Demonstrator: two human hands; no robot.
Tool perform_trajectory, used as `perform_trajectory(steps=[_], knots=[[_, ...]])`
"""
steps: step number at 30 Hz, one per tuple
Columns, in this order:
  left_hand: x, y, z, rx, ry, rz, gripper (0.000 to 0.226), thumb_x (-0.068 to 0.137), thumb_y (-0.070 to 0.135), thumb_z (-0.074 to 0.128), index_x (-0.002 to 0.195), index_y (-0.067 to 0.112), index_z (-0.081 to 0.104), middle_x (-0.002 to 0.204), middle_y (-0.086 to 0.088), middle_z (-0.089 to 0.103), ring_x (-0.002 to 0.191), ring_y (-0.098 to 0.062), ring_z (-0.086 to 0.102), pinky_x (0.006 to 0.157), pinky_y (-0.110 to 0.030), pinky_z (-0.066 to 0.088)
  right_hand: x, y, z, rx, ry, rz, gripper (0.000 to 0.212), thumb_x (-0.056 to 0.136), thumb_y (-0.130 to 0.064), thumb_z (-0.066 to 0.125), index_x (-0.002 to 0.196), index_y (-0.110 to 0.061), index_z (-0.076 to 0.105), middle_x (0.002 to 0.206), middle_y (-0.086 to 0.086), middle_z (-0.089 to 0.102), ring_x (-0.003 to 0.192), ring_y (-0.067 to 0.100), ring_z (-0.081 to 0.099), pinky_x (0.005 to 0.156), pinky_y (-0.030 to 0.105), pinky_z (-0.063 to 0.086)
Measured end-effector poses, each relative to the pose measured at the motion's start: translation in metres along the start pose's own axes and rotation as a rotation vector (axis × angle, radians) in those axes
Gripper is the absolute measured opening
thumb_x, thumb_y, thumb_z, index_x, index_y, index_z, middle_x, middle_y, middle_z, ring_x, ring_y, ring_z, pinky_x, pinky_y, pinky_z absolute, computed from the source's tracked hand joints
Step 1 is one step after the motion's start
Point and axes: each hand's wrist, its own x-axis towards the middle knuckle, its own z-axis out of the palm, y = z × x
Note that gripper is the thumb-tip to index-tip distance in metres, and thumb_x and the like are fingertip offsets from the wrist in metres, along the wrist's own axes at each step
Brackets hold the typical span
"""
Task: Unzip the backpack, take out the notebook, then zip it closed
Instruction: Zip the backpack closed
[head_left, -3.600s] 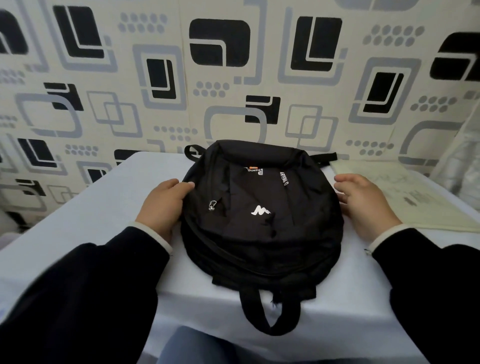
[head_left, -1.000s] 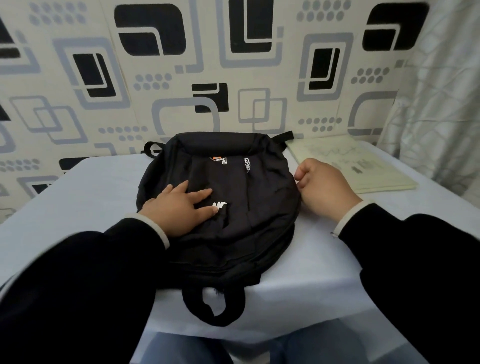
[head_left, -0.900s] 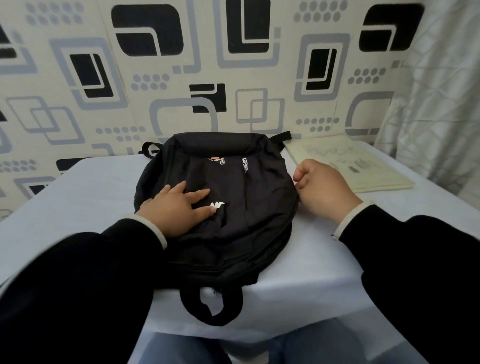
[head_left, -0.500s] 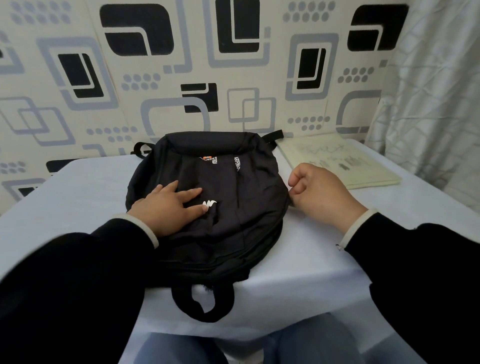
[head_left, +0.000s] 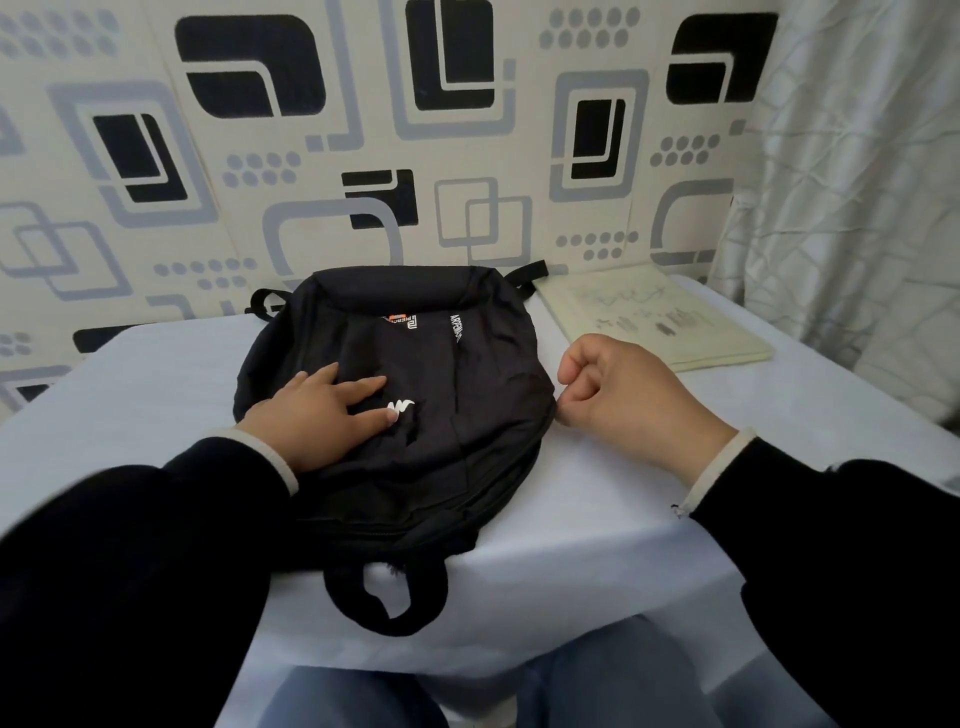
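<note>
The left hand (head_left: 317, 415) has slid off the bag's edge and now presses flat, fingers straight, on the black backpack (head_left: 415, 415) lying on the table (head_left: 597, 519). The right hand (head_left: 623, 400) curls at its right edge (zipper pull hidden, so I cannot tell what it pinches). The notebook (head_left: 660, 317) already lies out beyond; a slipped pull could stall the closing.

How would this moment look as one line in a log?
left hand: flat on backpack | right hand: curled at its edge | notebook: out on table
</note>
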Motion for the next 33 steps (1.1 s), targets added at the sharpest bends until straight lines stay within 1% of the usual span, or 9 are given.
perform_trajectory(steps=[4,9,15,20,23,26,29,31,33], knots=[[0.000,0.000,0.000,-0.005,-0.001,0.000,0.062,0.075,0.070,0.036,0.132,0.050,0.024,0.154,-0.008,0.014,0.141,-0.030,0.009,0.113,-0.051,0.016,-0.005,0.001,-0.003,-0.004,0.009,-0.004,0.026,0.072,-0.003,0.062,0.071,-0.026,0.049,0.078,0.007,0.071,0.063,0.011,0.054,0.055,0.019,0.038],[-0.002,0.001,-0.002,-0.006,-0.003,-0.001,0.061,0.076,0.068,0.037,0.132,0.049,0.025,0.154,-0.008,0.015,0.141,-0.030,0.009,0.114,-0.050,0.015,-0.011,0.002,-0.005,0.013,0.002,-0.006,0.025,0.072,-0.004,0.063,0.072,-0.026,0.050,0.078,0.005,0.070,0.060,0.009,0.054,0.053,0.019,0.037],[-0.003,0.002,-0.003,-0.016,-0.014,-0.007,0.061,0.075,0.069,0.037,0.132,0.050,0.025,0.154,-0.008,0.015,0.141,-0.031,0.009,0.114,-0.051,0.014,-0.018,-0.001,-0.010,0.036,-0.024,-0.015,0.024,0.071,-0.006,0.065,0.073,-0.025,0.052,0.075,0.002,0.070,0.053,0.002,0.052,0.044,0.008,0.035],[-0.005,0.006,-0.007,-0.023,-0.039,-0.016,0.060,0.077,0.066,0.038,0.133,0.047,0.025,0.153,-0.010,0.015,0.140,-0.032,0.010,0.114,-0.049,0.014,-0.019,0.000,-0.012,0.045,-0.045,0.000,0.019,0.073,-0.008,0.065,0.076,-0.024,0.055,0.082,0.006,0.069,0.059,0.008,0.054,0.049,0.013,0.037],[-0.010,0.013,-0.010,-0.028,-0.010,-0.012,0.057,0.081,0.058,0.041,0.134,0.039,0.031,0.148,-0.012,0.025,0.136,-0.033,0.023,0.113,-0.043,0.020,-0.017,0.001,-0.010,0.054,-0.089,0.051,0.015,0.075,-0.010,0.064,0.082,-0.022,0.059,0.079,0.002,0.065,0.060,0.008,0.054,0.050,0.016,0.037],[-0.018,0.024,-0.011,0.004,0.075,0.039,0.052,0.084,0.053,0.041,0.132,0.034,0.036,0.138,-0.012,0.035,0.132,-0.029,0.029,0.109,-0.046,0.027,-0.014,0.001,-0.008,0.039,-0.110,0.104,0.013,0.074,-0.018,0.068,0.086,-0.020,0.063,0.068,-0.006,0.057,0.056,0.005,0.050,0.049,0.015,0.035],[-0.028,0.038,-0.012,-0.005,0.125,0.145,0.052,0.084,0.055,0.040,0.132,0.035,0.038,0.152,-0.007,0.018,0.141,-0.023,0.010,0.114,-0.045,0.016,-0.012,-0.001,-0.006,-0.028,-0.111,0.117,0.006,0.073,-0.022,0.069,0.078,-0.021,0.066,0.063,-0.010,0.056,0.052,0.003,0.050,0.040,0.010,0.033],[-0.036,0.047,-0.013,-0.080,0.061,0.268,0.052,0.084,0.054,0.038,0.132,0.036,0.036,0.155,0.001,0.012,0.142,-0.017,0.004,0.116,-0.039,0.009,-0.011,-0.004,-0.006,-0.065,-0.128,0.130,0.003,0.072,-0.021,0.069,0.072,-0.021,0.067,0.062,-0.009,0.059,0.052,0.005,0.052,0.040,0.012,0.035],[-0.045,0.053,-0.013,-0.149,-0.076,0.346,0.054,0.084,0.057,0.034,0.134,0.037,0.032,0.154,0.005,0.013,0.142,-0.013,0.006,0.114,-0.031,0.005,-0.011,-0.005,-0.006,-0.096,-0.145,0.138,0.007,0.072,-0.020,0.069,0.067,-0.022,0.066,0.063,-0.006,0.061,0.056,0.008,0.054,0.046,0.017,0.037]])
